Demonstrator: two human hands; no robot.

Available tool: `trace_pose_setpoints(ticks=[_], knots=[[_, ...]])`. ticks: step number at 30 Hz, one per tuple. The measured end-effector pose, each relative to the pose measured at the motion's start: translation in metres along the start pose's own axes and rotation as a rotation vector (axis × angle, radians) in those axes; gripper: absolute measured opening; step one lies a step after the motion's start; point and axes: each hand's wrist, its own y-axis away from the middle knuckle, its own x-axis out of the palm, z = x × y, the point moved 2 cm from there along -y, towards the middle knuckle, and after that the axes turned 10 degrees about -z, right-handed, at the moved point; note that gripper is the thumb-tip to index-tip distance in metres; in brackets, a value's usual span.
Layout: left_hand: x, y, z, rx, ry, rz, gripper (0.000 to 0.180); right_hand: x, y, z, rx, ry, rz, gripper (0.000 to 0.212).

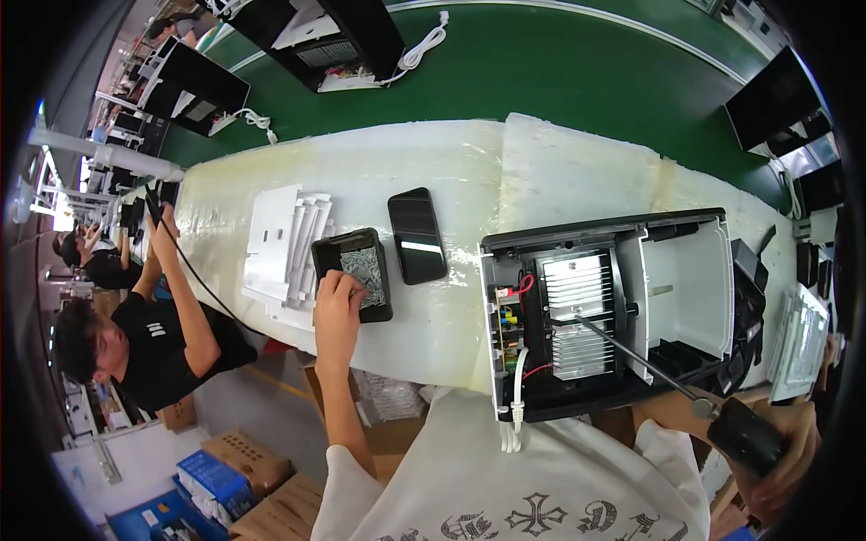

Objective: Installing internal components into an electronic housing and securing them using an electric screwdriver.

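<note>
My left hand (pixel 337 311) reaches into a small black box (pixel 383 311) of loose silver screws (pixel 363 266). Its fingers are drawn together at the screws; whatever is between them is hidden. At the right, my right hand (pixel 792 455) is wrapped round the black handle of a long-shafted screwdriver (pixel 747 436). The shaft slants up and left, its tip over the finned metal heat sink (pixel 577 281). That heat sink sits inside an opened black-and-white appliance housing (pixel 690 284), lying before me with coloured wires and a white cable (pixel 519 392) along its left side.
A black phone (pixel 417 236) and a stack of white sheet plates (pixel 275 248) lie by the box. Beyond the pale work surface runs a green conveyor belt (pixel 559 72) carrying black units (pixel 334 41). A co-worker (pixel 144 334) holding a dark cable sits at left.
</note>
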Motion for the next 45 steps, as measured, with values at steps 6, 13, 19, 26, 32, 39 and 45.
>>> trace_pose_setpoints(ticks=[6,13,19,26,32,39,45], knots=[[-0.006,-0.008,-0.009,-0.269,0.343,-0.081,0.004,0.026,0.04,-0.056,0.232,-0.232,-0.136,0.016],[-0.017,-0.009,-0.098,-0.128,0.849,-0.078,0.003,0.048,0.038,-0.089,0.261,-0.271,-0.24,0.021],[0.004,0.001,-0.17,-0.404,1.974,0.364,0.03,0.096,0.029,-0.186,0.152,-0.392,-0.256,0.03],[0.001,0.002,-0.195,-0.387,2.167,0.469,0.031,0.101,0.021,-0.096,-0.262,0.676,-0.367,0.037],[-0.001,0.0,-0.196,-0.411,2.226,0.413,0.031,0.095,0.014,-0.058,0.006,0.549,-0.319,0.045],[0.006,-0.007,-0.194,-0.354,2.097,0.421,0.032,0.111,0.027,-0.128,0.022,0.512,-0.417,0.044],[0.006,-0.037,-0.199,0.096,1.675,0.369,0.075,0.076,-0.013,-0.185,0.36,-0.37,-0.139,0.019]])
